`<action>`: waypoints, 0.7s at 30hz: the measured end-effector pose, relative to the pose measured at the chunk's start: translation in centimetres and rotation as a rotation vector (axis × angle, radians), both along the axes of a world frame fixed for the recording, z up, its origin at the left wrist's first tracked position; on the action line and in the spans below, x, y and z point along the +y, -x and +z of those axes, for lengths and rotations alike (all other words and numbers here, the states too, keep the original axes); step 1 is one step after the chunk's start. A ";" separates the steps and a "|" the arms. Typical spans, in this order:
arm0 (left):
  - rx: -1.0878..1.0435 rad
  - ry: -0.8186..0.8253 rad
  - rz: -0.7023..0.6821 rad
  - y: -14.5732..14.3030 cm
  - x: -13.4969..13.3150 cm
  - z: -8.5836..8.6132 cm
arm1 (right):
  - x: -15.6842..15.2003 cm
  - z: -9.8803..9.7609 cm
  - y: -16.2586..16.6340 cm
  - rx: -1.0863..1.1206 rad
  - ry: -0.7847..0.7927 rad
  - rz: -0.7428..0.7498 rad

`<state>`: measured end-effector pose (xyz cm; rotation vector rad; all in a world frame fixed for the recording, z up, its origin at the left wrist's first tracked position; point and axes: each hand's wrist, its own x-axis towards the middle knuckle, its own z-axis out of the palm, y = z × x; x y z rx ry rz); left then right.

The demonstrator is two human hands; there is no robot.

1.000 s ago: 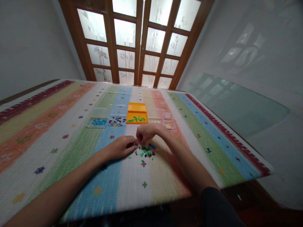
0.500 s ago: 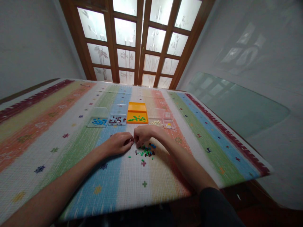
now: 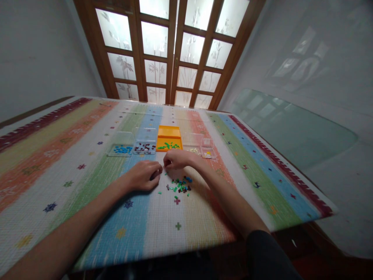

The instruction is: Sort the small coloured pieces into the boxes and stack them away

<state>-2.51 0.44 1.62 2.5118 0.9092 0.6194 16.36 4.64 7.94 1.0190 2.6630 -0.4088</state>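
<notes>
Near the middle of the table, my left hand has its fingers curled with the fingertips together; whatever is in them is too small to make out. Just right of it, my right hand is closed in a pinch, knuckles up, and what it holds is hidden. Below my right hand lies a loose pile of small toy bricks in green, blue and dark brown. A single green brick sits apart, left of the pile. Beyond my hands stands an open orange box with green bricks in it.
Left of the orange box are a clear box of blue bricks and another clear box of dark brown ones. On its right, cream pieces lie partly behind my right hand, beside a small clear box holding yellow and white pieces. A striped cloth covers the table.
My right hand has risen away from the pile toward the orange box. My left hand has shifted slightly left. The boxes have stayed in place.
</notes>
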 end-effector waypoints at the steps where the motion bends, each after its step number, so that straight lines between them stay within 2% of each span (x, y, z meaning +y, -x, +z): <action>1: 0.056 -0.058 0.000 0.1 0.0 0.1 | 0.0 0.1 -0.1 -0.004 0.012 0.001; 4: 0.219 -0.201 -0.004 0.3 0.1 0.1 | -0.1 0.4 -0.3 -0.040 0.059 -0.001; 7: 0.303 -0.262 -0.006 0.4 0.1 0.0 | -0.2 0.2 -0.2 -0.053 0.088 -0.009; 21: 0.380 -0.272 -0.006 0.2 0.0 0.2 | 0.0 -0.5 -0.1 -0.006 0.059 0.001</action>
